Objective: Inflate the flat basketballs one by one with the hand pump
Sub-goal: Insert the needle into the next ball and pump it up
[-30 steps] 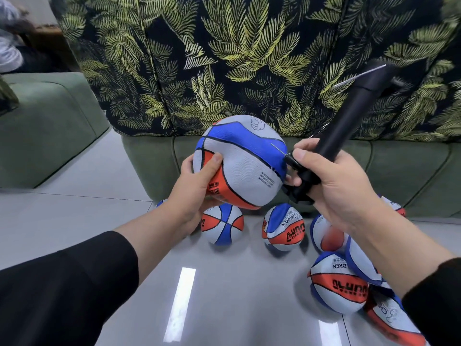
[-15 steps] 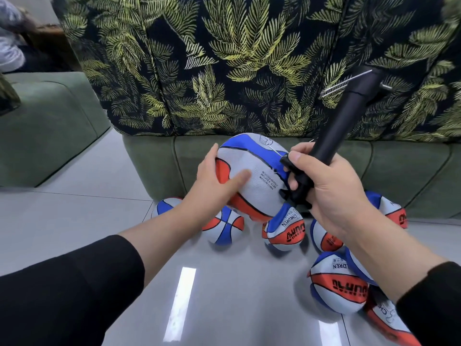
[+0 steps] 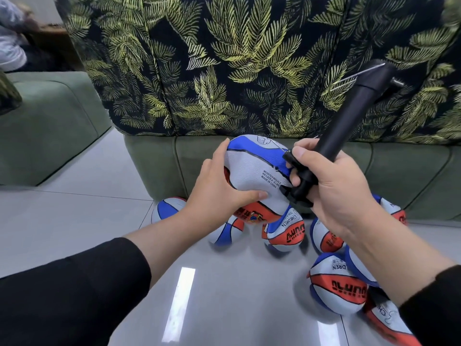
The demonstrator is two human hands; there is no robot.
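My left hand [image 3: 219,193] holds a grey, blue and orange basketball [image 3: 254,171] from its left side, thumb on the front, fingers over the top. It hangs low, just above the balls on the floor. My right hand [image 3: 331,186] grips the lower end of a black hand pump [image 3: 349,116], whose barrel slants up to the right. The pump's lower end lies against the ball's right side. A thin needle line runs across the ball's blue panel. Several more basketballs [image 3: 336,288] lie on the floor below.
A green sofa base [image 3: 399,176] with a palm-leaf patterned cushion back [image 3: 249,58] stands right behind the balls. Another green sofa [image 3: 45,126] is at the left, with a person partly seen at the far top left. The floor is glossy grey tile [image 3: 199,295].
Both hands have come down with the ball and pump, from chest height to just above the balls on the floor. My left hand shifted from under the ball onto its left side.
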